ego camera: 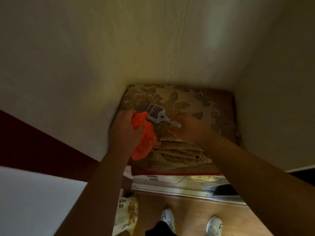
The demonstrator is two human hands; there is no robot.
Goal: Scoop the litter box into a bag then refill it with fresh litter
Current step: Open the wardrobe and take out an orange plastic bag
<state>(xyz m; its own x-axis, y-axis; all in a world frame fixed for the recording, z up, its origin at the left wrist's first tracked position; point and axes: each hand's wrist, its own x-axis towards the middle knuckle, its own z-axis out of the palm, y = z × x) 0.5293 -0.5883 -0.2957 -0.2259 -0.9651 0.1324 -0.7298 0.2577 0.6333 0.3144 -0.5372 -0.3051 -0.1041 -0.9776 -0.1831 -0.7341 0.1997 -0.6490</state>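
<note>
Gripping the bunched orange bag [144,137] in the left hand [125,132], fingers clenched round it, likely keeping it ready for scooping. Slotted scoop [156,112] lies on the floral cushion [196,103] (litter box not visible). Right hand [190,127] at its handle; blurred, grip unclear.

This is a home, in a narrow corner between pale walls [153,40]. A flowered cushion [187,103] lies on folded cloth, the wooden floor [190,212] meets a metal door rail [170,189], and a yellow bag [127,213] stands below.
</note>
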